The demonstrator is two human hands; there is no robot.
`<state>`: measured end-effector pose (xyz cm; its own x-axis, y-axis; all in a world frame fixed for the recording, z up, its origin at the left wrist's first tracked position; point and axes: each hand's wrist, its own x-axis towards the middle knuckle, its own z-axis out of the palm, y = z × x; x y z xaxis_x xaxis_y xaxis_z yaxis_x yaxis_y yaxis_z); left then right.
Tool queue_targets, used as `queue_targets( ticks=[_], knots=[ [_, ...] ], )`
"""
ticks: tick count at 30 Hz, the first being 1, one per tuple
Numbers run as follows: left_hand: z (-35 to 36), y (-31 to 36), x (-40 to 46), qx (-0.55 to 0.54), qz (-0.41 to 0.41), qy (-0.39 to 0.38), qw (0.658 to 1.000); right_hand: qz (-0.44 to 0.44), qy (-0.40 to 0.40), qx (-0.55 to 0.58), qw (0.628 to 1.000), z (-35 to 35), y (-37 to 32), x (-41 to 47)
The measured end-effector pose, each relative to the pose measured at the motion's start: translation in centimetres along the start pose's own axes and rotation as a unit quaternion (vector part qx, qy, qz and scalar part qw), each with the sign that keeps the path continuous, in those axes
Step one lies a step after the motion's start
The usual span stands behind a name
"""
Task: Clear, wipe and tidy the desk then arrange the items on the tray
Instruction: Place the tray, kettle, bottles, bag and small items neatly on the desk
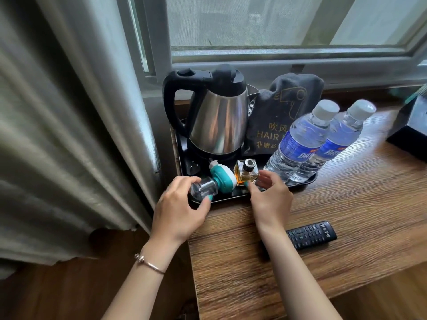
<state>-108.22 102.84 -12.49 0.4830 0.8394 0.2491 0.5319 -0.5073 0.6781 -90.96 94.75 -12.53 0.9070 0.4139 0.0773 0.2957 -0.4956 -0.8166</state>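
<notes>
Grey curtain [69,123] hangs left; window frame [288,56] behind; dark box [413,125], possibly tissues, far right.

Person, two forearms and hands in view, both bare to the lower frame edge; no sleeves showed. Left hand [178,209]: nails painted teal, the polish plain on the thumb. Left wrist carried one slim bracelet [150,263], rose-gold in tone, a thin bangle band with a small knot-like cluster of beads at its outer side. Right hand [270,195]: teal polish on the one nail that showed; wrist and fingers [265,179] without rings, watch or band.
</notes>
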Motion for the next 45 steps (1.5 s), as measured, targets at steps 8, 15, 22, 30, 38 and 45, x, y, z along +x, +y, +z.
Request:
queue_targets(
  ticks=[8, 15, 22, 30, 38, 45],
  knots=[
    [1.3, 0.9, 1.4, 0.028, -0.002, 0.002, 1.000, -0.061, 0.028, 0.026, 0.997, -1.2, -0.7, -2.4],
    [2.5, 1.4, -1.3, -0.065, -0.011, 0.113, 0.991, 0.028, -0.117, 0.227, 0.966, -0.1, -2.2, -3.5],
    [0.9, 1.4, -0.2, -0.142, 0.052, 0.078, 0.985, -0.039, -0.162, 0.258, 0.952, -0.1, -2.8, -1.1],
    [-0.7, 0.9, 6.0, -0.150, 0.048, -0.046, 0.986, -0.127, -0.183, 0.218, 0.950, 1.3, -3.4, -0.2],
    [2.0, 0.2, 5.8, -0.147, 0.067, 0.082, 0.984, -0.071, 0.049, 0.077, 0.993, 1.2, 0.0, -1.5],
    [2.4, -0.1, 5.0, -0.153, 0.068, 0.085, 0.982, -0.001, 0.001, 0.028, 1.000, 1.9, 0.2, -0.2]
  ],
)
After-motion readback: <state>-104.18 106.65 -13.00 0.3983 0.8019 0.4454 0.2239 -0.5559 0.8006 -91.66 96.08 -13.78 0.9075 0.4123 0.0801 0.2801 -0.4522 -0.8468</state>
